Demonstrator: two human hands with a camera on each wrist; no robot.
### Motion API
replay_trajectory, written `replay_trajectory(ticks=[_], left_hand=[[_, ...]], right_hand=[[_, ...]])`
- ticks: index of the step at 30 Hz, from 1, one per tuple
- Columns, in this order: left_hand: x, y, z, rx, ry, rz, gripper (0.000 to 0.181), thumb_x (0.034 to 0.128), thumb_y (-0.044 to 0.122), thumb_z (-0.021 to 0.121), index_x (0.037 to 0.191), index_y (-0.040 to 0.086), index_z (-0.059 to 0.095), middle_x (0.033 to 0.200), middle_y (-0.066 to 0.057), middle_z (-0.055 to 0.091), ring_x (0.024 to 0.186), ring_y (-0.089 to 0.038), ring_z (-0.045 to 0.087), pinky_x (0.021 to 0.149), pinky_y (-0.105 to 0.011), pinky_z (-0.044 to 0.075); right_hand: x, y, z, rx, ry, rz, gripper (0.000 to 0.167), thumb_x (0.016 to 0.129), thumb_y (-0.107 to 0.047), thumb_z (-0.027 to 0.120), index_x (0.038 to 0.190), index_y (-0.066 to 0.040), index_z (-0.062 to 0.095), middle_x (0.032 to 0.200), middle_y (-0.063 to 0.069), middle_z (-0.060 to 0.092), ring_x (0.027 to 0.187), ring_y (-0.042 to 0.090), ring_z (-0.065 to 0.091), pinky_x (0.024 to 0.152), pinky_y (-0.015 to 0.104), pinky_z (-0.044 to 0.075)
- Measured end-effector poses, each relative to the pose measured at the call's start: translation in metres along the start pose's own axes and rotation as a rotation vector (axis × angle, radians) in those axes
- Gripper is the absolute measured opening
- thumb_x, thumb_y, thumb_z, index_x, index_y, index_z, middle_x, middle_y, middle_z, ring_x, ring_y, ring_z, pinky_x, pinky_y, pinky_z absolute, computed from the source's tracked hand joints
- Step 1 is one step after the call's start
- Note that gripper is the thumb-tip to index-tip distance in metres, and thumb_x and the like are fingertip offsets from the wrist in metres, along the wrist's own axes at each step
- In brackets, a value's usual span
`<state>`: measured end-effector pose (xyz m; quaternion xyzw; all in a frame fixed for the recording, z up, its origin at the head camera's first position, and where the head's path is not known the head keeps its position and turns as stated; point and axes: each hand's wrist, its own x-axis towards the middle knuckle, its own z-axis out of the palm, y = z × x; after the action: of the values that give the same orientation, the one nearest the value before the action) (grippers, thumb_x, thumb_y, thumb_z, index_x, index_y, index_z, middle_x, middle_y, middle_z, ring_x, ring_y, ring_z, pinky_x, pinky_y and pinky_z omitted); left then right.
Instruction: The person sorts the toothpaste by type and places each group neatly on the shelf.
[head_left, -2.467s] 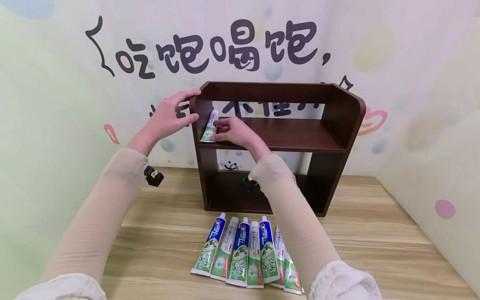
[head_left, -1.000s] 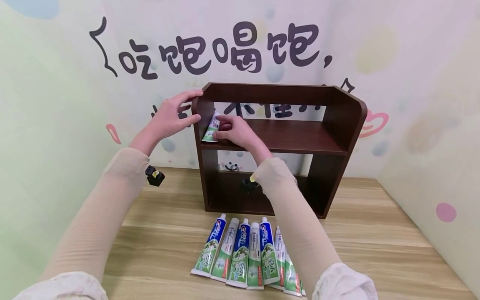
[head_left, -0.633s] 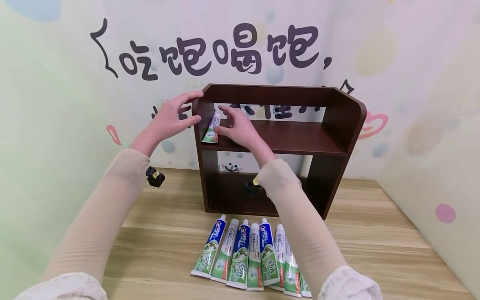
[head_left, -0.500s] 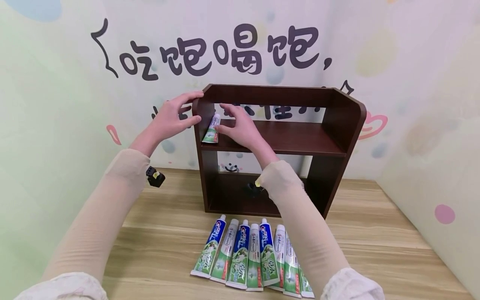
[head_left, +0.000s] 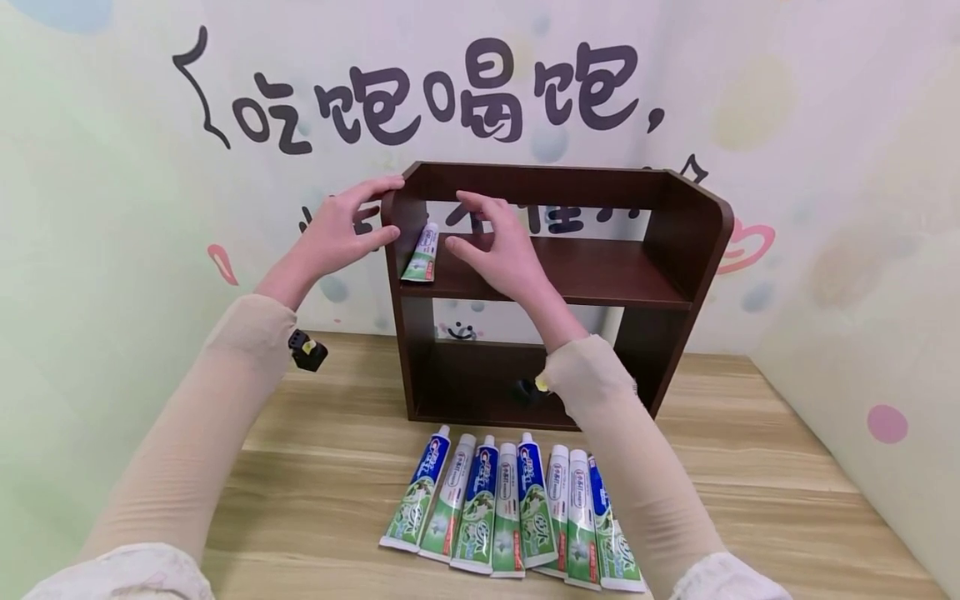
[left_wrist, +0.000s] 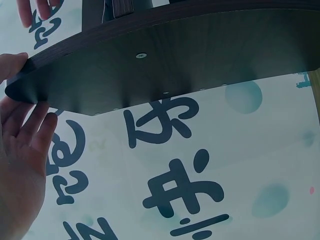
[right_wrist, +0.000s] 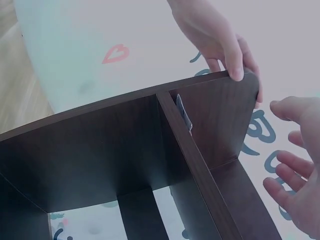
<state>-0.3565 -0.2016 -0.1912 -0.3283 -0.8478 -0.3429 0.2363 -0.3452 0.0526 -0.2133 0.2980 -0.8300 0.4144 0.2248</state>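
Observation:
A dark brown two-tier shelf [head_left: 558, 183] stands at the back of the table. My left hand [head_left: 339, 235] grips the upper corner of its left side panel [left_wrist: 135, 65], with the thumb on one face and fingers on the other in the left wrist view. On the upper tier, a white and green toothpaste tube [head_left: 422, 252] leans cap up against that panel. In the right wrist view only a sliver of the tube [right_wrist: 183, 112] shows. My right hand [head_left: 504, 250], fingers parted and holding nothing, hovers just right of the tube, apart from it.
In front of the shelf, several toothpaste tubes, including a blue-topped one [head_left: 417, 492] and a white-topped one [head_left: 581, 517], lie fanned side by side on the wooden table [head_left: 315, 483]. My right forearm hides part of the rightmost ones. A printed wall [head_left: 742, 125] stands behind.
My right hand has let go of the tube on the upper tier and drawn back to the right, its fingers spreading. The left hand keeps its grip on the panel.

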Motion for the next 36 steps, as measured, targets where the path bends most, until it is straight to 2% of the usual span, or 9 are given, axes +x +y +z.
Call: replay_trajectory(ticks=[5,15,22,27,36], left_hand=[[0.000,-0.001,0.000,0.003,0.005,0.002,0.058,0.0896,0.005,0.069,0.144,0.006,0.048,0.152,-0.009,0.048,0.139,-0.025,0.046,0.113,-0.048,0.045],[-0.001,-0.003,0.001,0.001,0.011,0.005,0.058,0.0895,0.004,0.069,0.144,0.007,0.049,0.152,-0.008,0.048,0.138,-0.024,0.047,0.113,-0.047,0.045],[0.000,-0.002,0.002,-0.005,0.013,0.005,0.058,0.0893,0.003,0.069,0.144,0.008,0.049,0.151,-0.009,0.049,0.138,-0.024,0.047,0.113,-0.047,0.044],[0.000,-0.002,0.001,-0.006,0.011,0.005,0.058,0.0898,0.005,0.069,0.145,0.009,0.049,0.152,-0.009,0.048,0.138,-0.024,0.047,0.113,-0.047,0.044],[-0.001,-0.004,0.001,-0.012,0.013,0.006,0.058,0.0898,0.005,0.069,0.144,0.006,0.049,0.151,-0.009,0.049,0.138,-0.025,0.047,0.113,-0.046,0.045]], right_hand=[[-0.011,0.001,-0.005,0.022,0.026,-0.020,0.062,0.090,-0.028,0.072,0.146,-0.018,0.047,0.144,0.007,0.051,0.131,0.019,0.048,0.109,0.032,0.049],[-0.037,0.004,-0.014,0.067,0.059,-0.022,0.061,0.089,-0.025,0.073,0.144,-0.016,0.050,0.140,0.006,0.053,0.128,0.017,0.050,0.106,0.036,0.051],[-0.056,0.006,-0.022,0.078,0.058,-0.021,0.060,0.090,-0.024,0.073,0.145,-0.018,0.049,0.141,0.003,0.053,0.130,0.017,0.050,0.106,0.038,0.051],[-0.070,0.009,-0.028,0.095,0.059,-0.025,0.060,0.090,-0.021,0.073,0.144,-0.015,0.049,0.143,0.003,0.053,0.131,0.019,0.050,0.106,0.041,0.051],[-0.095,0.018,-0.040,0.106,0.050,0.024,0.059,0.091,-0.021,0.071,0.145,-0.017,0.048,0.143,0.007,0.051,0.131,0.024,0.049,0.106,0.045,0.051]])
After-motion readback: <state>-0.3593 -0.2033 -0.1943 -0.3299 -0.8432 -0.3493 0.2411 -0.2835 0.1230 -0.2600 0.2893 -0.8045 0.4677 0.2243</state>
